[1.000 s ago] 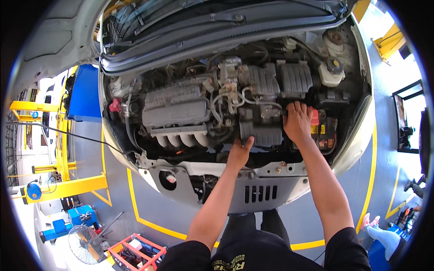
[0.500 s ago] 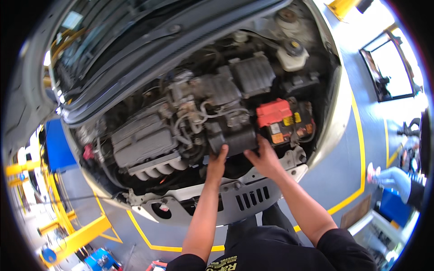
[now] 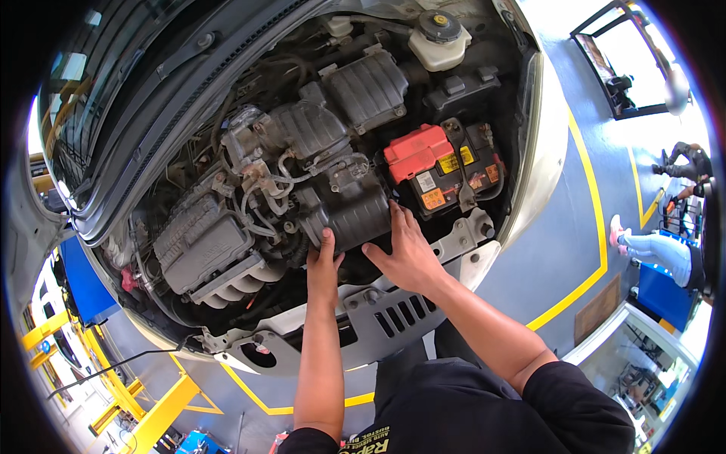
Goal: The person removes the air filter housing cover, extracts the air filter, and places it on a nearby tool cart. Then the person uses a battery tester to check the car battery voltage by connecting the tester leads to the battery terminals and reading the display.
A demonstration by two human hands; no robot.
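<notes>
Ribbed black box (image 3: 352, 212), located at the front of the engine bay, between the grey engine cover (image 3: 204, 246) and the battery (image 3: 446, 180), just behind the metal front panel (image 3: 355, 310). Contacted at the near left corner by the left hand (image 3: 324, 276), thumb extended up against the casing; cannot tell open from closed for the other fingers, mostly out of sight. Contacted along the right edge by the fingertips of the right hand (image 3: 408, 257), with fingers extended, thumb spread well apart and palm not closed on anything. Markings noted on the battery: a yellow label (image 3: 456, 160) with dark print, a small white label (image 3: 425, 182) and an orange label (image 3: 432, 199) with pictograms, all too fine to make out reliably. Noted also: raised lettering on the engine cover, faint and dusty; a yellow mark on the black cap (image 3: 440, 26) of the white reservoir (image 3: 440, 54), too small to read; yellow-green lettering on the black shirt (image 3: 484, 408), slanted and cut off at the lower edge. Hidden from view: underside of the box, in shadow; part of the battery, under a red cover (image 3: 416, 153) and a dark hold-down bracket (image 3: 461, 163). Cut off by the dark lens rim: windscreen (image 3: 113, 113), at upper left.
</notes>
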